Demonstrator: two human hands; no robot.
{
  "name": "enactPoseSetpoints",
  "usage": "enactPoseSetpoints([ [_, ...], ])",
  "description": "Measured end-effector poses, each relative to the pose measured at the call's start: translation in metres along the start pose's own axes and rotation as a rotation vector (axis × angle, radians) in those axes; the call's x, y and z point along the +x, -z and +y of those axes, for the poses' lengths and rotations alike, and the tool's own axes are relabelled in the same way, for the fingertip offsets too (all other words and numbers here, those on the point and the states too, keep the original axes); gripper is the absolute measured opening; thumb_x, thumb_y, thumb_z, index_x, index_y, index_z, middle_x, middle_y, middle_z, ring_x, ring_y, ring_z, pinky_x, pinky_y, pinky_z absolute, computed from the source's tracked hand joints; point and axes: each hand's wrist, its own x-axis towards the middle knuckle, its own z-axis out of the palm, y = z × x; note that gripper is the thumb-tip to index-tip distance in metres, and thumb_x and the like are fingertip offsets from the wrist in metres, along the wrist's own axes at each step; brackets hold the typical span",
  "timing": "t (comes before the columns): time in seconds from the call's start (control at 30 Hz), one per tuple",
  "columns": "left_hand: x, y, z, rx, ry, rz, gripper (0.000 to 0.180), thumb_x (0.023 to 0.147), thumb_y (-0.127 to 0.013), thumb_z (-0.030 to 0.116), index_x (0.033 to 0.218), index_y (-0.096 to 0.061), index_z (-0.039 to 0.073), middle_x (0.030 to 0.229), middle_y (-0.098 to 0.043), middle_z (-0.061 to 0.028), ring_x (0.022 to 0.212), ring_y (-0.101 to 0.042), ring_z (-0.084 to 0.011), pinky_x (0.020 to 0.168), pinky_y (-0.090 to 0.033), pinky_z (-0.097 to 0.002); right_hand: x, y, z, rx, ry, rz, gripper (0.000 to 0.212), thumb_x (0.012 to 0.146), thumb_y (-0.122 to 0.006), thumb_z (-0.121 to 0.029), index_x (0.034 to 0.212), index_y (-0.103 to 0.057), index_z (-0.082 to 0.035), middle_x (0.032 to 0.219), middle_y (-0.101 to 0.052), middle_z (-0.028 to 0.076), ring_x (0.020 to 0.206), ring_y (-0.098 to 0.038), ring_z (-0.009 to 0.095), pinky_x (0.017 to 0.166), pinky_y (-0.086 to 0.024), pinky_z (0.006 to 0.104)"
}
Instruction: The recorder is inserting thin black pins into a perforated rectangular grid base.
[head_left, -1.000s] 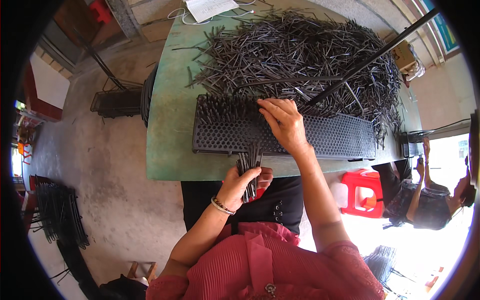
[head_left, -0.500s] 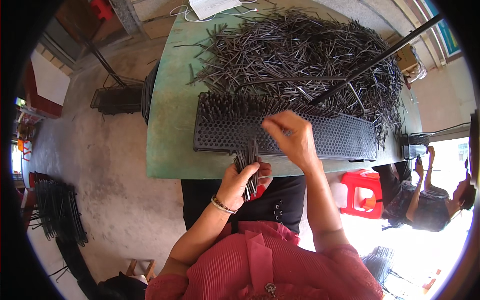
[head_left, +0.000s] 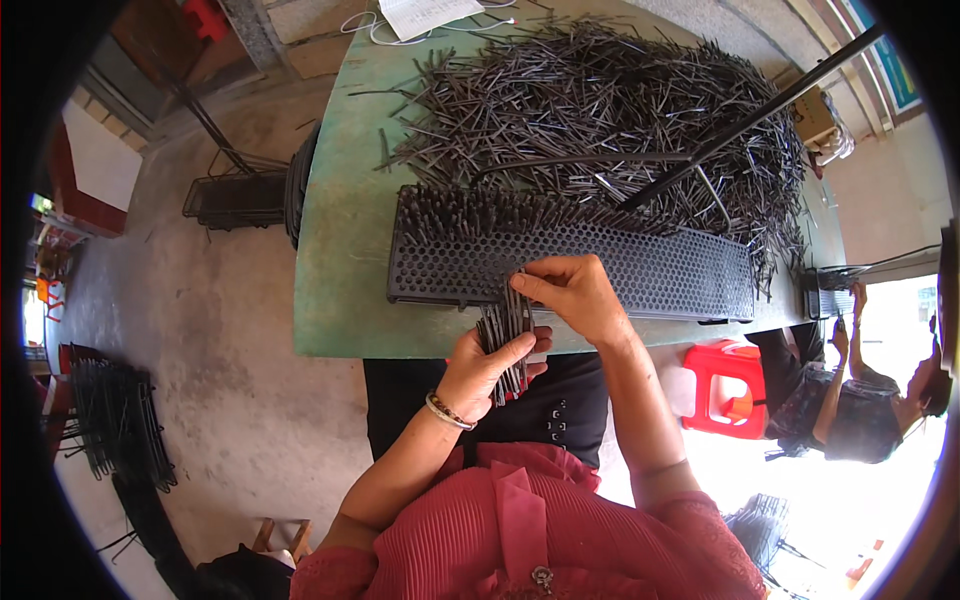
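Note:
My left hand (head_left: 488,368) grips a bundle of thin dark sticks (head_left: 506,330) at the near edge of the green table (head_left: 340,250). My right hand (head_left: 575,295) pinches the upper ends of that bundle, just over the near edge of a long black perforated tray (head_left: 640,270). The tray's left part is filled with upright sticks (head_left: 470,212); its right part shows bare holes. A big heap of loose dark sticks (head_left: 600,100) lies beyond the tray.
A long dark rod (head_left: 760,110) crosses the heap diagonally. A red plastic stool (head_left: 725,385) stands at my right, with another person (head_left: 850,400) beyond it. Black wire racks (head_left: 235,195) and stacks (head_left: 110,420) rest on the concrete floor at left. Papers (head_left: 425,15) lie at the table's far edge.
My right hand has drawn back from the middle of the tray to the bundle held in my left hand. The left hand stays put.

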Motion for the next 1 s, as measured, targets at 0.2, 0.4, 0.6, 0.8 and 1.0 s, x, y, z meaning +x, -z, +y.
enactPoseSetpoints([
  [0.2,0.002,0.008,-0.001,-0.139,0.072,0.069,0.026,0.093,-0.055,0.012,0.115,-0.054,-0.001,0.111,-0.063,-0.0189,0.101,-0.064,-0.0266,0.081,-0.056,-0.0377,0.019,-0.004,-0.025,0.08,0.296,0.296,0.02,0.086,-0.068,-0.012,0.101,-0.065,0.001,0.079,-0.068,0.004,0.072,-0.059,0.005,0.066,-0.048,0.022],
  [0.4,0.002,0.004,0.001,-0.113,0.081,0.044,0.027,0.091,-0.053,0.007,0.116,-0.052,-0.003,0.112,-0.062,-0.022,0.101,-0.063,-0.0284,0.083,-0.055,-0.0383,0.048,-0.01,-0.015,-0.041,0.492,0.419,0.017,0.085,-0.068,-0.01,0.1,-0.066,-0.001,0.082,-0.068,0.005,0.072,-0.06,0.008,0.067,-0.048,0.0236],
  [0.6,0.001,0.009,0.002,-0.137,0.124,0.048,0.024,0.09,-0.054,0.007,0.113,-0.054,-0.002,0.112,-0.062,-0.0221,0.102,-0.063,-0.0283,0.084,-0.055,-0.0382,0.051,-0.01,-0.005,-0.116,0.463,0.407,0.017,0.086,-0.067,-0.009,0.101,-0.065,-0.001,0.088,-0.069,0.007,0.078,-0.062,0.01,0.072,-0.049,0.0245],
  [0.8,0.0,0.008,0.003,-0.124,0.123,0.048,0.023,0.089,-0.057,0.008,0.11,-0.056,-0.002,0.109,-0.064,-0.0195,0.098,-0.065,-0.0256,0.084,-0.055,-0.0359,0.049,-0.007,0.0,-0.265,0.499,0.394,0.018,0.086,-0.066,-0.007,0.103,-0.064,0.0,0.091,-0.071,0.008,0.084,-0.065,0.011,0.077,-0.05,0.0246],
  [1.0,0.001,0.012,0.0,-0.068,0.11,0.04,0.024,0.089,-0.059,0.008,0.11,-0.057,-0.003,0.107,-0.065,-0.0186,0.095,-0.066,-0.0233,0.082,-0.056,-0.0344,0.048,-0.014,0.0,-0.431,0.691,0.433,0.02,0.079,-0.071,-0.004,0.099,-0.067,-0.003,0.09,-0.07,0.007,0.081,-0.065,0.017,0.078,-0.048,0.0278],
])
